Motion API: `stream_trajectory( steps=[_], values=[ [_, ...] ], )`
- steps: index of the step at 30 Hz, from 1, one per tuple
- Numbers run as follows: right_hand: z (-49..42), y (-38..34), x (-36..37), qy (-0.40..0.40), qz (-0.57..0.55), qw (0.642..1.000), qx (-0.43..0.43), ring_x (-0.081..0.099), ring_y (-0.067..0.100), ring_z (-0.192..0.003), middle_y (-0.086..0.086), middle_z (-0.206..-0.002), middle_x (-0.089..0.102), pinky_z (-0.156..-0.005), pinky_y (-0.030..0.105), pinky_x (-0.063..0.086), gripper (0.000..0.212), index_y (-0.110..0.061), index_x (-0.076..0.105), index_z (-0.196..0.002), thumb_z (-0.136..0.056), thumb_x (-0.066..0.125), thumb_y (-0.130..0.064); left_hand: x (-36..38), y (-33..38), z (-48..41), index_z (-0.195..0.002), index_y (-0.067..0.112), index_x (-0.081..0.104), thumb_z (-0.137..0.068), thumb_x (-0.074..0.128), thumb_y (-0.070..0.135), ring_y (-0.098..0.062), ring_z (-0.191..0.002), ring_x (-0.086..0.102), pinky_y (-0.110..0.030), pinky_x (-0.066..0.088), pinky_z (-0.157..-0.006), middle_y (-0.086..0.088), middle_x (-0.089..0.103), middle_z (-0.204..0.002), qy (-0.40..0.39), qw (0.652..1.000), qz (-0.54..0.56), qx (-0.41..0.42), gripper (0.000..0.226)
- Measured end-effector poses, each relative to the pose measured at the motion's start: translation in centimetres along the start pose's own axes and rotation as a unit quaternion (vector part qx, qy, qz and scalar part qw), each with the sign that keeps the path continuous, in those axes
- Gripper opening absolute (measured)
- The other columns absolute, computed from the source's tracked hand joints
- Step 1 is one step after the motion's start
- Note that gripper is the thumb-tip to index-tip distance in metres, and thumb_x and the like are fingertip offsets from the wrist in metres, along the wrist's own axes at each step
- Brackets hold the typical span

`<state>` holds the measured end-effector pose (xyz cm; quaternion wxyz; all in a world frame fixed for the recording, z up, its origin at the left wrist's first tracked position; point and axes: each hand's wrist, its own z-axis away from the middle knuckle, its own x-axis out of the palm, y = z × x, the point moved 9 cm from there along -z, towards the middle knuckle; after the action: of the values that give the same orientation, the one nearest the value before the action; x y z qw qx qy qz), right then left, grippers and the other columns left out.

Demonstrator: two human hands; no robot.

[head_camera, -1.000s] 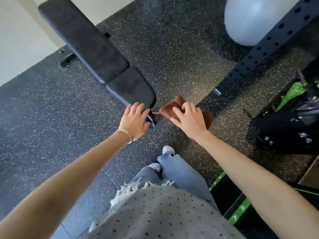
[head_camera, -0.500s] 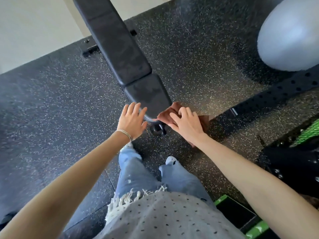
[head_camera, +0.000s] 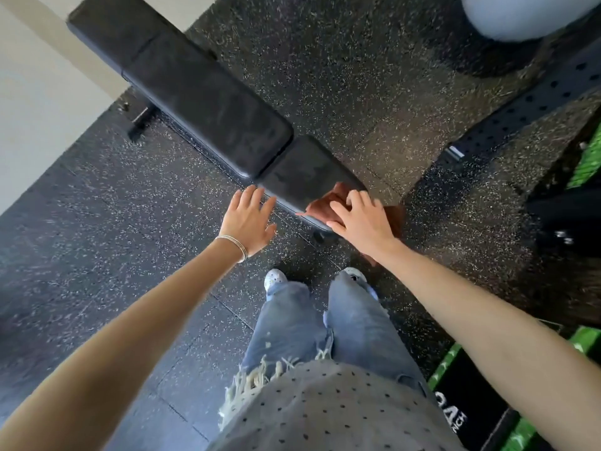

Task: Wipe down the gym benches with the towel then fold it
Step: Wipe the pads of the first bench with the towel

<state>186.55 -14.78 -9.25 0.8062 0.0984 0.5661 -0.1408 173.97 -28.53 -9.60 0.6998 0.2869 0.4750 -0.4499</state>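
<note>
**Q:** What room and surface are these?

**A:** A gym floor (head_camera: 97,222) of black rubber tiles flecked with white, with thin seams between the tiles. A pale, smooth strip (head_camera: 32,92) borders it at upper left. A grey ball (head_camera: 520,14) shows at the top right edge. A black beam (head_camera: 536,99) pierced with round holes crosses the right side.

**Q:** And the bench?

**A:** The bench (head_camera: 208,102) runs diagonally from upper left towards the person. It has a long padded back and a shorter tapered seat. Both have rounded corners and a matte black, faintly smeared cover.

**Q:** Where is the towel?

**A:** The towel (head_camera: 325,205), reddish-brown and bunched, lies at the near end of the seat. Part of it hangs off the right side.

**Q:** The hands?

**A:** The right hand (head_camera: 361,219) has its fingers bent over the towel, holding it against the seat. The left hand (head_camera: 247,219) is spread, fingers straight, just beside the seat's near edge. It holds nothing, and whether it touches the pad cannot be told. Thin bracelets (head_camera: 232,245) circle that wrist.
</note>
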Motion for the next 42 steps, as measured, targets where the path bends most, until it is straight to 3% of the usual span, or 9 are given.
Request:
stream_trajectory(
  steps=[22,29,33,42],
  values=[
    [-10.1,5.9,2.9,-0.043,-0.061,0.986,0.152,0.048,0.028,-0.094,0.01,-0.099,0.05,-0.072,0.042,0.045,0.039,-0.02,0.053,-0.111,-0.09,0.045,-0.052,-1.2,0.0,-18.3,-0.148,0.013,0.021,-0.095,0.038,0.043,-0.029,-0.14,0.021,-0.04,0.012,-0.116,-0.012,0.026,-0.151,-0.05,0.973,-0.094,0.206,0.063],
    [-12.2,5.6,5.0,-0.087,-0.119,0.957,0.25,0.047,0.031,-0.101,0.014,-0.108,0.049,-0.076,0.043,0.044,0.041,-0.021,0.051,-0.118,-0.091,0.044,-0.051,0.6,-0.5,-23.6,-0.147,0.012,0.022,-0.094,0.042,0.041,-0.03,-0.139,0.023,-0.041,0.014,-0.115,-0.014,0.027,-0.15,-0.084,0.939,-0.131,0.308,0.064],
    [-12.7,3.6,5.6,-0.113,-0.138,0.935,0.308,0.046,0.032,-0.104,0.014,-0.112,0.048,-0.078,0.044,0.044,0.043,-0.02,0.05,-0.122,-0.092,0.043,-0.051,1.0,-1.4,-25.1,-0.148,0.012,0.018,-0.094,0.041,0.042,-0.03,-0.139,0.023,-0.041,0.016,-0.114,-0.014,0.025,-0.151,-0.093,0.902,-0.163,0.39,0.066],
    [-14.8,0.2,5.9,-0.095,-0.161,0.884,0.428,0.044,0.033,-0.106,0.016,-0.115,0.047,-0.079,0.044,0.042,0.046,-0.02,0.047,-0.126,-0.094,0.039,-0.05,2.4,-3.2,-28.2,-0.148,0.012,0.017,-0.095,0.04,0.042,-0.032,-0.138,0.023,-0.042,0.017,-0.115,-0.016,0.024,-0.15,-0.068,0.846,-0.194,0.491,0.065]
  ],
)
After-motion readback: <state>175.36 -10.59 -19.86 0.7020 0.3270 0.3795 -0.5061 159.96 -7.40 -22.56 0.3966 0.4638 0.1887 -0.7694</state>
